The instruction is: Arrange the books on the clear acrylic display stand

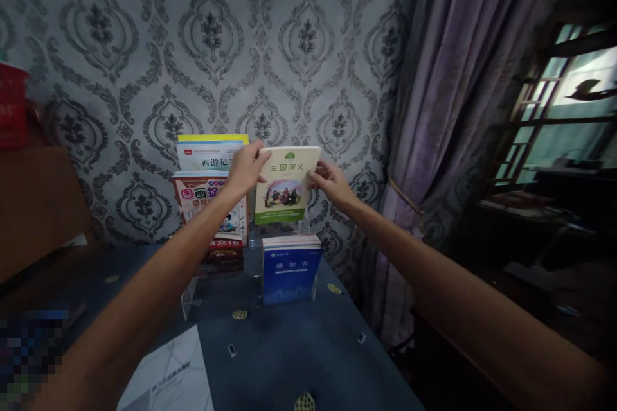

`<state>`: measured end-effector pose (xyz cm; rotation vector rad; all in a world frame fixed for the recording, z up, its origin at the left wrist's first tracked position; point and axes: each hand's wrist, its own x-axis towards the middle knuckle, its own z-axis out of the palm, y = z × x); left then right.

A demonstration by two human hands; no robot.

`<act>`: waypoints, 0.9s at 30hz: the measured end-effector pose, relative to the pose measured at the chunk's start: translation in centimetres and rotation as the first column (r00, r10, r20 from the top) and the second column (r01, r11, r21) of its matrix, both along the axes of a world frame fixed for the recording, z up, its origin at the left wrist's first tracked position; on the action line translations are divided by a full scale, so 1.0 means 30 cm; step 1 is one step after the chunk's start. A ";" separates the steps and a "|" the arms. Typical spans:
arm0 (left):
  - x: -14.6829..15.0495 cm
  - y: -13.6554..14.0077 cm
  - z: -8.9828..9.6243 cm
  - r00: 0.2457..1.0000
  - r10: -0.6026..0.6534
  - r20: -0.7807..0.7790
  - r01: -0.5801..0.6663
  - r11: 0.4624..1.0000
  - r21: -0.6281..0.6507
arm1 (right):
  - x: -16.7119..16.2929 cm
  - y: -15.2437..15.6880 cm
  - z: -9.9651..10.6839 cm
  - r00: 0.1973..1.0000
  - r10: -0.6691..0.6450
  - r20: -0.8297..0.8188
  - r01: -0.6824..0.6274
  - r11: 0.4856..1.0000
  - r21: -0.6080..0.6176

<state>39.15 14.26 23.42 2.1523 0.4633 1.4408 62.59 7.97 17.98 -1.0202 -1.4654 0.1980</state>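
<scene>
A cream and green book (pixel 284 196) with a picture on its cover is upright between my two hands. My left hand (pixel 247 170) grips its upper left edge, and my right hand (pixel 329 181) pinches its right edge. Below it, a blue booklet (pixel 292 275) stands in front on a clear stand (pixel 315 288). Behind my left hand and forearm are a pale book with a yellow top edge (pixel 200 155) and a colourful picture book (pixel 190 196), both partly hidden. A dark red book (pixel 225 257) shows low beneath them.
The dark-covered table (pixel 270 359) meets a patterned wall (pixel 308 96). A white booklet (pixel 173 369) lies near the front. At left sit a cardboard box (pixel 41 205) and a red basket (pixel 12 106). A purple curtain (pixel 434 77) hangs at right.
</scene>
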 end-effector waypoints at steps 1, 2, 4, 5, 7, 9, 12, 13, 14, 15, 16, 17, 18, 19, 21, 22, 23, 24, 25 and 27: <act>0.002 0.001 0.000 1.000 0.000 -0.003 0.000 1.000 -0.007 | 0.003 -0.003 -0.001 1.000 0.005 0.006 -0.005 1.000 -0.008; 0.003 0.004 0.001 1.000 -0.003 -0.011 0.003 1.000 -0.015 | 0.006 -0.008 -0.002 1.000 0.009 0.011 -0.009 1.000 -0.016; 0.006 0.011 0.002 0.999 -0.017 -0.044 0.016 1.000 -0.020 | 0.011 -0.020 -0.004 1.000 0.018 0.022 -0.017 0.999 -0.029; 0.007 0.014 0.005 0.998 -0.025 -0.065 0.024 1.000 -0.014 | 0.012 -0.026 -0.005 1.000 0.019 0.024 -0.018 0.999 -0.031; 0.008 0.019 0.018 0.995 -0.037 -0.097 0.039 0.999 0.016 | 0.013 -0.036 -0.002 1.000 0.012 0.015 -0.012 1.000 -0.019; 0.009 0.018 0.046 0.995 -0.038 -0.097 0.044 0.997 0.056 | 0.012 -0.039 0.014 1.000 -0.002 -0.007 0.002 1.000 0.021; 0.010 0.007 0.115 0.998 -0.025 -0.060 0.033 0.991 0.130 | 0.007 -0.033 0.066 0.999 -0.027 -0.033 0.031 0.993 0.117; 0.009 0.002 0.139 0.998 -0.020 -0.054 0.028 0.988 0.152 | 0.003 -0.029 0.085 0.999 -0.032 -0.035 0.036 0.989 0.143; 0.008 -0.003 0.162 0.998 -0.015 -0.053 0.024 0.985 0.168 | -0.001 -0.026 0.104 0.999 -0.035 -0.036 0.040 0.986 0.164; 0.006 -0.007 0.181 0.999 -0.011 -0.053 0.020 0.984 0.178 | -0.006 -0.023 0.120 0.999 -0.035 -0.036 0.041 0.983 0.179; 0.003 -0.010 0.196 0.999 -0.008 -0.053 0.018 0.983 0.184 | -0.011 -0.021 0.132 0.999 -0.033 -0.037 0.040 0.981 0.189; -0.001 -0.011 0.207 0.999 -0.008 -0.051 0.018 0.982 0.187 | -0.017 -0.019 0.141 0.999 -0.031 -0.038 0.038 0.979 0.198; -0.005 -0.012 0.214 0.999 -0.009 -0.048 0.018 0.981 0.191 | -0.023 -0.018 0.147 0.999 -0.030 -0.038 0.037 0.978 0.205; -0.010 -0.012 0.218 0.999 -0.009 -0.045 0.018 0.980 0.196 | -0.028 -0.017 0.150 0.999 -0.029 -0.035 0.036 0.977 0.211; -0.019 -0.010 0.222 0.999 -0.001 -0.040 0.009 0.979 0.203 | -0.037 -0.015 0.153 0.999 -0.030 -0.023 0.035 0.976 0.215; -0.023 -0.009 0.223 0.999 0.008 -0.037 0.000 0.980 0.201 | -0.040 -0.013 0.154 0.999 -0.033 -0.017 0.036 0.975 0.218; -0.027 -0.008 0.225 0.999 0.015 -0.036 -0.008 0.981 0.195 | -0.042 -0.010 0.156 0.999 -0.035 -0.013 0.037 0.975 0.220; -0.030 -0.007 0.228 0.999 0.020 -0.033 -0.014 0.982 0.190 | -0.045 -0.006 0.158 0.999 -0.035 -0.011 0.037 0.974 0.222; -0.033 -0.007 0.230 0.999 0.024 -0.028 -0.018 0.982 0.186 | -0.047 -0.002 0.161 0.999 -0.032 -0.010 0.033 0.974 0.224; -0.040 -0.008 0.237 0.999 0.030 -0.021 -0.026 0.981 0.190 | -0.053 0.007 0.168 1.000 -0.016 -0.013 0.019 0.975 0.222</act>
